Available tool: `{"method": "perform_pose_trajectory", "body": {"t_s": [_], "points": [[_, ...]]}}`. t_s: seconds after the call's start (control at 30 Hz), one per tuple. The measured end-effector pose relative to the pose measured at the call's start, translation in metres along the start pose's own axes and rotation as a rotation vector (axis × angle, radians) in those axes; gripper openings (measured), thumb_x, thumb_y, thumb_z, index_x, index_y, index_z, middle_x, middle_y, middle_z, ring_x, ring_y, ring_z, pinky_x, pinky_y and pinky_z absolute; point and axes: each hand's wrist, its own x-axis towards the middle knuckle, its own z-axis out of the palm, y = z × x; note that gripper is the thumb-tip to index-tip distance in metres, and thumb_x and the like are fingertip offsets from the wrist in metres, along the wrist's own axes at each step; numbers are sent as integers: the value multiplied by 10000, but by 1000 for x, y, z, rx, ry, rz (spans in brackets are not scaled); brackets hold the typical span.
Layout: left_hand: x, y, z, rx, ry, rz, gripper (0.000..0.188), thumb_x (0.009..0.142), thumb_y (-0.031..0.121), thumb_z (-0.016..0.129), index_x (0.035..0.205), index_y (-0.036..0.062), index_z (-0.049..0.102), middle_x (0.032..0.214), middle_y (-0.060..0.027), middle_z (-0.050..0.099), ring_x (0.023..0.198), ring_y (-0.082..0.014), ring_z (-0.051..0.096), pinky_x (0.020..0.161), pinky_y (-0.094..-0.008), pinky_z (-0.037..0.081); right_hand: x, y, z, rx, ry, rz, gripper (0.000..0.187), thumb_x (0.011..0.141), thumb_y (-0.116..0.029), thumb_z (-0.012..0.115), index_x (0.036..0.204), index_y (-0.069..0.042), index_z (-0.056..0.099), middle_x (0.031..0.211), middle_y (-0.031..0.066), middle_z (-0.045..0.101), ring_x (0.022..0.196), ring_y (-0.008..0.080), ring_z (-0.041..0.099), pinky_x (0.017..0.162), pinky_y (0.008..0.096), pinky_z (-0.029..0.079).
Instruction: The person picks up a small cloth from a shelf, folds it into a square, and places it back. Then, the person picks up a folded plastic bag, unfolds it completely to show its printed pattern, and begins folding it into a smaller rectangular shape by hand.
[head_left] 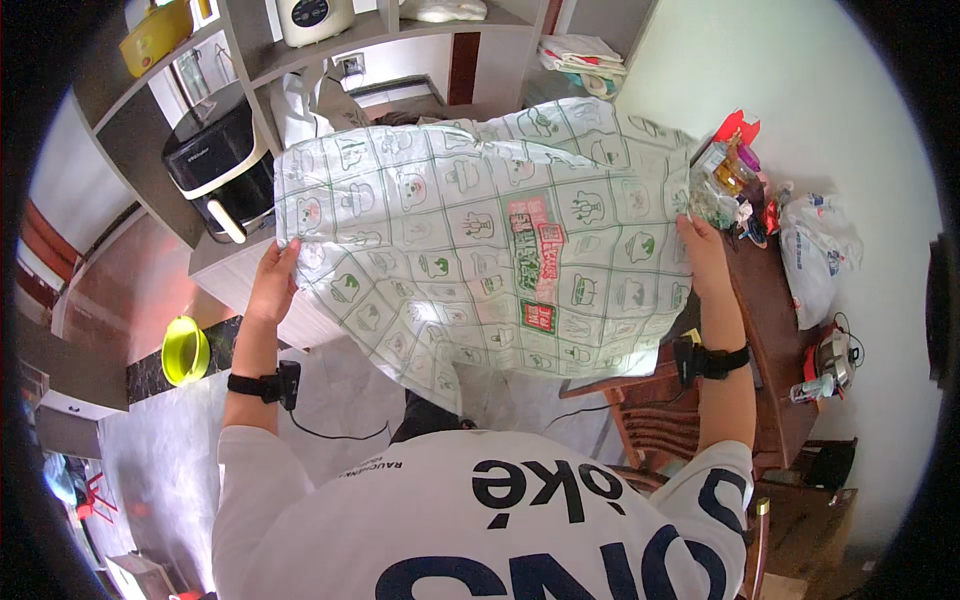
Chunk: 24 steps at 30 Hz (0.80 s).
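A large, thin white plastic bag [400, 240] with a green grid of small pot and plant drawings is stretched wide in front of me. A red and green printed block [535, 260] lies right of its middle. My left hand [271, 284] is closed on the bag's left edge, with the thumb against the plastic. At the opposite edge, my right hand [706, 256] pinches the plastic, its fingers partly hidden behind it. The bag hangs loose between my hands, wrinkled, with one corner drooping toward me at the lower middle.
Beyond the bag stand grey shelves [310, 55] with a black air fryer [222, 160] at left. A brown table [775, 330] on the right carries packages, a white plastic bag [815, 250] and a steel pot [835, 358]. A wooden chair [655, 425] is beside it; a green basin [185, 350] sits at left.
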Motion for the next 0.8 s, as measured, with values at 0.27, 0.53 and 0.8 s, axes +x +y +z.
{"method": "perform_pose_trajectory", "body": {"t_s": [0.27, 0.53, 0.8], "points": [[29, 13, -7, 64, -37, 81, 288, 864, 153, 466, 1104, -5, 443, 1006, -55, 546, 876, -115, 534, 754, -240, 430, -10, -21, -10, 254, 27, -48, 253, 847, -250, 483, 865, -12, 568, 679, -38, 501, 590, 51, 430, 527, 206, 346], [76, 20, -24, 379, 44, 29, 468, 804, 336, 540, 1123, 9, 440, 963, -40, 542, 824, -117, 523, 651, -188, 407, -8, -22, -16, 350, -34, -66, 350, 829, -237, 505, 1024, 54, 496, 877, 59, 551, 738, 118, 493, 634, 228, 391], [95, 170, 87, 916, 261, 221, 347, 805, 345, 516, 1031, 82, 527, 936, -141, 575, 897, -185, 549, 833, -334, 400, -65, -18, -18, 584, 8, -101, 353, 882, -222, 372, 1105, 39, 457, 1117, 112, 479, 1015, 190, 463, 873, 302, 357]]}}
